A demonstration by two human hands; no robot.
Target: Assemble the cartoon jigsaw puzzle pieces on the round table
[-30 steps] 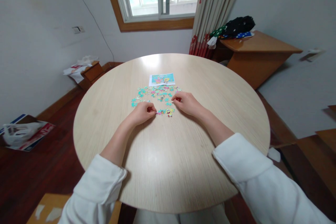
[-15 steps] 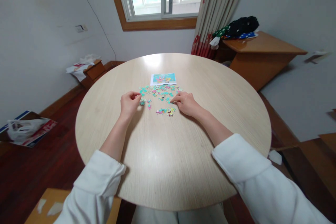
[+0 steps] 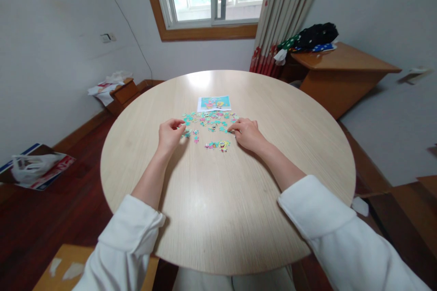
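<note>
Several small turquoise and pink jigsaw pieces (image 3: 208, 120) lie scattered on a round pale wooden table (image 3: 218, 209). A short joined strip of pieces (image 3: 217, 145) sits nearest me. Behind the scatter lies a picture card (image 3: 214, 102) with cartoon figures. My left hand (image 3: 169, 134) rests at the left edge of the scatter, its fingers curled in a pinch over a piece. My right hand (image 3: 246, 132) rests at the right edge, fingers bent down onto the pieces there.
A wooden desk (image 3: 341, 66) with dark cloth on it stands at the back right beside a curtain (image 3: 287, 13). A low wooden box with papers (image 3: 114, 91) and a plastic bag (image 3: 27, 168) lie on the floor at the left. A cardboard box (image 3: 61, 268) is near my left elbow.
My left hand left the joined strip and moved left and back to the edge of the loose pieces. My right hand stayed by the right side of the scatter.
</note>
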